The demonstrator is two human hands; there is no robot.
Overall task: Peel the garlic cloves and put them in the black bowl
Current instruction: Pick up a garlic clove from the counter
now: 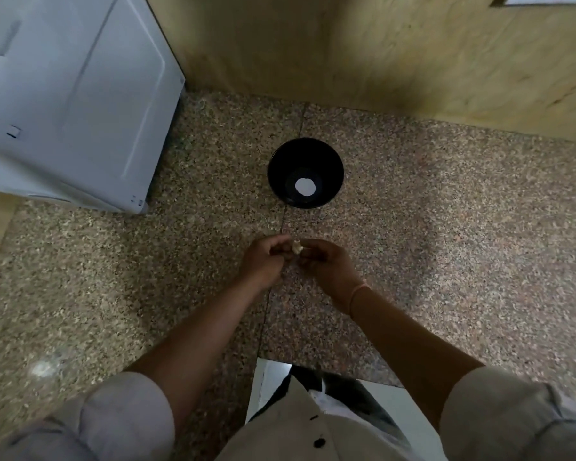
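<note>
A small pale garlic clove [296,246] sits between my two hands above the speckled counter. My left hand [265,259] has its fingers curled round the clove's left side. My right hand [326,262] pinches it from the right with thumb and fingertips. Most of the clove is hidden by my fingers. The black bowl [281,168] stands on the counter just beyond my hands, and a bright white spot shows at its bottom; I cannot tell whether it is a reflection or something lying there.
A white appliance [70,94] stands at the back left on the granite counter [446,211]. A wooden wall [379,51] runs along the back. The counter's front edge lies near my body, with a white surface [266,384] below it.
</note>
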